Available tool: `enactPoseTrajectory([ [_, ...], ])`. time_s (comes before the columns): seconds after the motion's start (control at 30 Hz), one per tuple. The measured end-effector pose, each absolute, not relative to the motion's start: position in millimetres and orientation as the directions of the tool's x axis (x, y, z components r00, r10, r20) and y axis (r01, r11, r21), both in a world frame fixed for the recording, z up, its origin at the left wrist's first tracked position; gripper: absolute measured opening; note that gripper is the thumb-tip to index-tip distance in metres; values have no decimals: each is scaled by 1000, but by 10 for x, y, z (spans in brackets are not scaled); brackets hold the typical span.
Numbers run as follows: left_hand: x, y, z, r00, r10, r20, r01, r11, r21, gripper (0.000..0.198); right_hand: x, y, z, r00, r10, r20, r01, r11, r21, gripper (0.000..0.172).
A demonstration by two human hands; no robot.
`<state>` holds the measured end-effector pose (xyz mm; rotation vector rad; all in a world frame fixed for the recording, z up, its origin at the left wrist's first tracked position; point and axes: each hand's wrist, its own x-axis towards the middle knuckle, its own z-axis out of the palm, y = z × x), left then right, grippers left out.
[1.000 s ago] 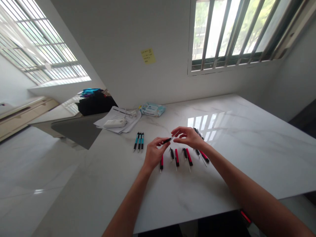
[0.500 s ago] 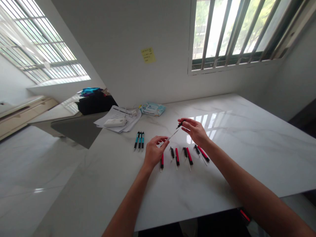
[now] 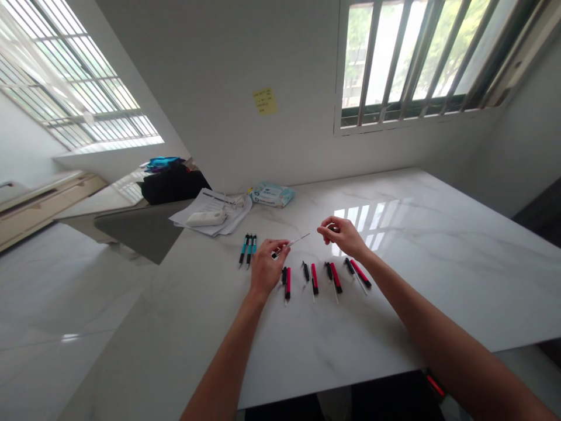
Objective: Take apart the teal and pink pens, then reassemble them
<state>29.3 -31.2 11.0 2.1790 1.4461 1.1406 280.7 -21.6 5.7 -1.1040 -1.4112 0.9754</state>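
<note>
A thin pen refill sticks out to the right from my left hand, pinched between thumb and fingers. Some dark piece also shows by that thumb, too small to name. Level with the refill's end but apart from it, my right hand has its fingers curled closed round a black pen part, mostly hidden. Below the hands lie taken-apart pens in several groups: red barrels with black ends, black clip pieces and white refills. My left hand partly covers the leftmost group.
Three blue-and-black pens lie left of my left hand. Farther back are papers with a white device on them and a wipes packet. A yellow note is on the wall.
My left hand has moved left and slightly down with the refill, away from my right hand. My right hand's fingers have curled in, so the black part shows less.
</note>
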Motion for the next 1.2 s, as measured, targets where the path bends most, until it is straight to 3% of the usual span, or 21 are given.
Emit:
enactPoseTrajectory([
  [0.33,296,-295,85,185,877,444,628,-452,633,20,2804,-210,97,-167,951,259,-8,262,-965,37],
  [0.9,316,-330,113,211,880,425,615,-457,642,17,2784,-228,92,-163,952,258,21,265,-964,31],
  [1.2,403,-385,115,269,865,424,563,-498,660,14,2705,-283,50,-260,943,205,47,225,-973,31],
])
